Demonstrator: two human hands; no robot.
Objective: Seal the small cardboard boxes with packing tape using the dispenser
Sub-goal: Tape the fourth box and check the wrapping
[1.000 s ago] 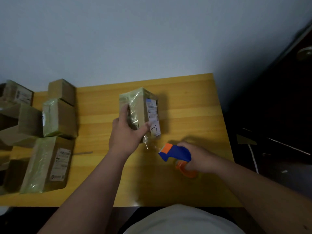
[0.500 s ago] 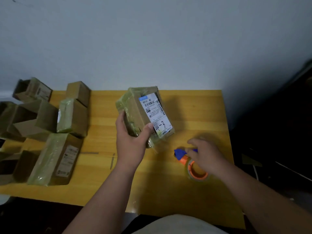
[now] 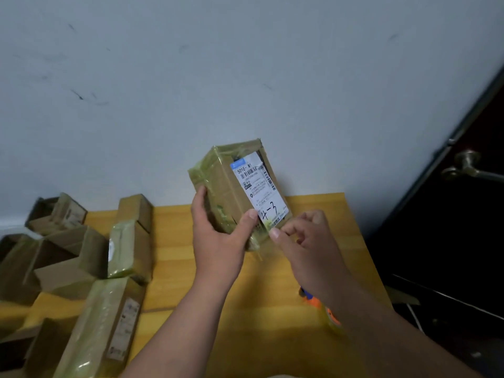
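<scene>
Box (image 3: 231,192): held up above the bench (image 3: 174,257), label facing me.
Handling: I judge it light, stiff, slick under tape; best gripped across its narrow sides.
Left hand (image 3: 218,241): wrapped round its lower end.
Right hand (image 3: 308,241): fingers curled, pinching loose tape at the bottom corner.
Dispenser (image 3: 321,309): on the bench, under my right arm.

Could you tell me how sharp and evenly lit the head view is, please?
Head view: dim, flat lighting; the held box and its label read fairly sharp; the stacked boxes at left are soft and smeared; wide-angle bending tilts the door frame; right side falls into darkness.
</scene>
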